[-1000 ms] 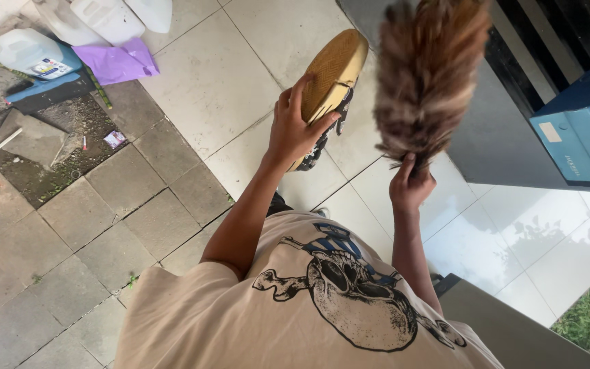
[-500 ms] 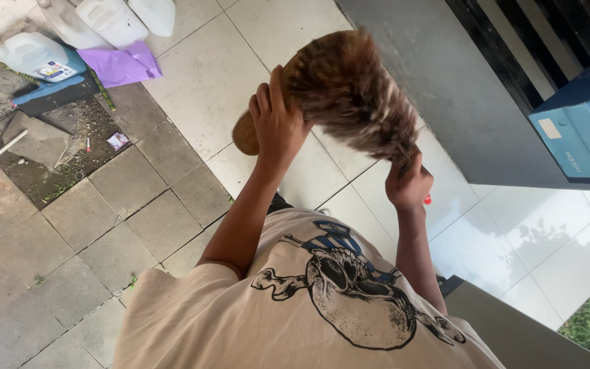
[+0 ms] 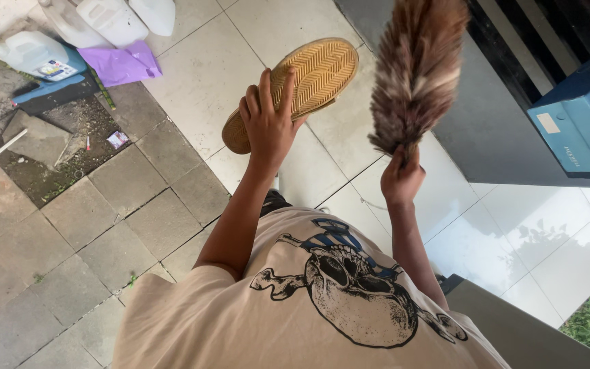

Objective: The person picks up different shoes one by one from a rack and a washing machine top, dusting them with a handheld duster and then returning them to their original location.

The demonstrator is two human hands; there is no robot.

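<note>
Head view: looks down past a person's own chest at both hands, held out over a tiled floor.
Left hand (image 3: 271, 126): wrapped around a shoe (image 3: 295, 89), gripping it from the side. The fingers (image 3: 265, 85) lie curled over the edge and press on the sole. The grip is closed tight on the shoe.
Shoe: held up in the air with its tan sole turned toward the camera. The sole has a zigzag pattern. The toe end points up and to the right, and the heel end sits low by the wrist.
Right hand (image 3: 399, 179): closed in a fist around the thin end of a feather duster (image 3: 418, 72). The fingers are shut all the way around it.
Feather duster: stands almost straight up from the fist. Its brown and white feathers are fluffy and spread wide at the top. It is just beside the shoe, not touching it.
Shirt (image 3: 308, 307): pale, with a skull and bones picture on the front.
Floor: white tiles (image 3: 192, 75) under the hands, grey paving stones (image 3: 104, 225) to the left.
Around: white plastic jugs (image 3: 110, 20) and a purple bag (image 3: 121, 65) at the top left, a blue box (image 3: 575, 130) on the right.
</note>
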